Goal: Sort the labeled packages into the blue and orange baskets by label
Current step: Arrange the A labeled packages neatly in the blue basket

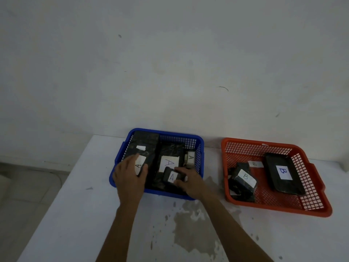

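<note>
On a worn white table [245,239] against a pale wall [170,53], head view: reaching with both bare hands into the blue basket [164,133], sitting at about 12 o'clock from the forearms. Resting the left hand [128,173], fingers spread and flat, on a black-wrapped package [140,142] at the basket's 9 o'clock side, thumb lying beside its white "A" label [140,165]; not closing around anything. Gripping with the right hand [189,181] a small black package [171,176] marked "A", thumb above and fingers below, at the basket's 6 o'clock edge, over a larger black package [171,150] bearing a big "A" label [168,163]. Leaning at the basket's 3 o'clock wall, a small pale box [190,159] also marked "A".

Standing at 3 o'clock from the blue one, well apart, the orange basket [317,210]. Lying inside it at 9 o'clock, a crumpled black bundle [240,188] with a white "B" label [246,177]; at 3 o'clock, a flat black tray-shaped package [272,159] carrying a "B" label [283,172]; between them toward 12 o'clock, a small white slip [255,164], lettering too faint to read surely. Showing at 6 o'clock on the tabletop, between the forearms, a patch of worn, peeling surface [192,227]. Showing at 9 o'clock beyond the table edge, grey floor [28,186].
</note>
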`<act>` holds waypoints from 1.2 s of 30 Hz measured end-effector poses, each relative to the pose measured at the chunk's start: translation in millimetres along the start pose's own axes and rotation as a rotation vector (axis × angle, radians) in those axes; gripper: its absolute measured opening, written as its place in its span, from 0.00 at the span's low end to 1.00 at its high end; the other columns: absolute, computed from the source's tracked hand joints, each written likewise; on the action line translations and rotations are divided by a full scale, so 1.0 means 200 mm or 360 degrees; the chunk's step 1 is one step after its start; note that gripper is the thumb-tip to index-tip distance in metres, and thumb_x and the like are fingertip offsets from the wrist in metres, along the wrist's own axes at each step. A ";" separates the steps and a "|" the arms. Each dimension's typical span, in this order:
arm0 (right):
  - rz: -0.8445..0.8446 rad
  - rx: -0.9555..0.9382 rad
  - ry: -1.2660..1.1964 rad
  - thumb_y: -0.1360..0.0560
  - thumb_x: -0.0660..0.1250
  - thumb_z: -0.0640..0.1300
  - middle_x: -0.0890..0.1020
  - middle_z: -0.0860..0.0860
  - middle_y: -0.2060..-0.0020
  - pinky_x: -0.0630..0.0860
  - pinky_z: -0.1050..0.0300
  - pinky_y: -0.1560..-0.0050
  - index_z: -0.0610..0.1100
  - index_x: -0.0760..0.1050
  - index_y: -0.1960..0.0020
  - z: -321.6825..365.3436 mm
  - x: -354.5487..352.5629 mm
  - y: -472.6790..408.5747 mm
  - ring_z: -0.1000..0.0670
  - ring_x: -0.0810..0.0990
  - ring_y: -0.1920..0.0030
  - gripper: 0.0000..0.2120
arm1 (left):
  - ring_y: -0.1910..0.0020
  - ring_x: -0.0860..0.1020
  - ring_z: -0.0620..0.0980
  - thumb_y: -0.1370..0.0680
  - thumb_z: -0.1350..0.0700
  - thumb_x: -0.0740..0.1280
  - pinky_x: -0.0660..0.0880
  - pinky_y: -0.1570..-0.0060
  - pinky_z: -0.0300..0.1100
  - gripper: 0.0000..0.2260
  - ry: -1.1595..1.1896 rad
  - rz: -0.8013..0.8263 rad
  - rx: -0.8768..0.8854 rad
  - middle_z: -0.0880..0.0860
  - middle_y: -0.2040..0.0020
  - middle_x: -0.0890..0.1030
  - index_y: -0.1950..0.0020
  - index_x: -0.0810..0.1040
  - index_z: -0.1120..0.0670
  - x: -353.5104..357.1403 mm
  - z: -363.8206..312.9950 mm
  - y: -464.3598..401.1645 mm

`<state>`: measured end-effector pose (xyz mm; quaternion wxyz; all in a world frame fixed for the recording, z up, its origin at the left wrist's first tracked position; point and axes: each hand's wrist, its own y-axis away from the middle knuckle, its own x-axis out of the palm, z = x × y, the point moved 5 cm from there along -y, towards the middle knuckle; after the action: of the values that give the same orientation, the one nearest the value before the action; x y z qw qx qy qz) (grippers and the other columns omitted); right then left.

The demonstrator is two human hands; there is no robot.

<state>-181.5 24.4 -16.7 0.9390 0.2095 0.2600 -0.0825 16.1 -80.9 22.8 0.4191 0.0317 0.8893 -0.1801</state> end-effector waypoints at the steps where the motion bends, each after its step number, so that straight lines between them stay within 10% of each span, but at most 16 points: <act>1: 0.0084 0.0036 0.0015 0.24 0.69 0.52 0.72 0.48 0.35 0.71 0.52 0.29 0.54 0.68 0.27 -0.01 0.05 -0.03 0.44 0.74 0.33 0.27 | 0.34 0.71 0.60 0.26 0.45 0.71 0.68 0.36 0.61 0.27 -0.0098 0.0089 -0.0081 0.57 0.32 0.75 0.30 0.71 0.54 0.01 0.06 -0.01; 9: 0.0113 0.0001 0.0136 0.22 0.68 0.50 0.64 0.46 0.34 0.61 0.57 0.27 0.50 0.65 0.24 0.00 0.10 -0.06 0.48 0.69 0.35 0.28 | 0.34 0.71 0.62 0.29 0.40 0.72 0.69 0.36 0.62 0.36 -0.0199 0.0356 -0.0107 0.59 0.31 0.73 0.26 0.67 0.55 0.08 0.23 -0.02; 18: -0.0355 -0.0115 -0.0319 0.21 0.64 0.57 0.82 0.49 0.47 0.83 0.51 0.49 0.51 0.71 0.31 0.16 0.00 -0.17 0.49 0.82 0.49 0.21 | 0.34 0.71 0.55 0.33 0.38 0.73 0.74 0.37 0.58 0.44 0.0200 0.0498 0.0050 0.55 0.32 0.74 0.23 0.59 0.50 0.11 0.17 -0.10; 24: -0.0260 0.0107 -0.1005 0.19 0.65 0.45 0.80 0.43 0.43 0.83 0.56 0.61 0.43 0.72 0.33 0.21 -0.12 -0.30 0.45 0.82 0.48 0.16 | 0.25 0.61 0.52 0.33 0.34 0.66 0.60 0.27 0.62 0.46 0.0031 0.0733 0.0675 0.50 0.24 0.64 0.21 0.50 0.45 0.17 -0.09 -0.26; 28: -0.0635 0.0315 -0.1397 0.20 0.66 0.41 0.80 0.44 0.46 0.85 0.52 0.58 0.41 0.74 0.38 0.10 -0.22 -0.37 0.44 0.82 0.47 0.11 | 0.21 0.49 0.53 0.29 0.30 0.62 0.48 0.25 0.59 0.47 -0.0040 0.0563 0.0379 0.52 0.19 0.50 0.20 0.44 0.49 0.21 -0.03 -0.35; 36: -0.0787 0.0495 -0.1034 0.20 0.65 0.41 0.81 0.45 0.53 0.84 0.49 0.57 0.40 0.75 0.43 -0.05 -0.15 -0.55 0.49 0.81 0.58 0.07 | 0.20 0.48 0.58 0.25 0.32 0.48 0.46 0.24 0.59 0.38 -0.0348 0.0618 0.0390 0.54 0.20 0.55 0.20 0.54 0.51 0.37 0.18 -0.24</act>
<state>-239.4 -68.9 -47.0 0.8813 0.2431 -0.0220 -0.4047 -15.4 -144.5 -40.7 0.5327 0.2327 0.7875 -0.2050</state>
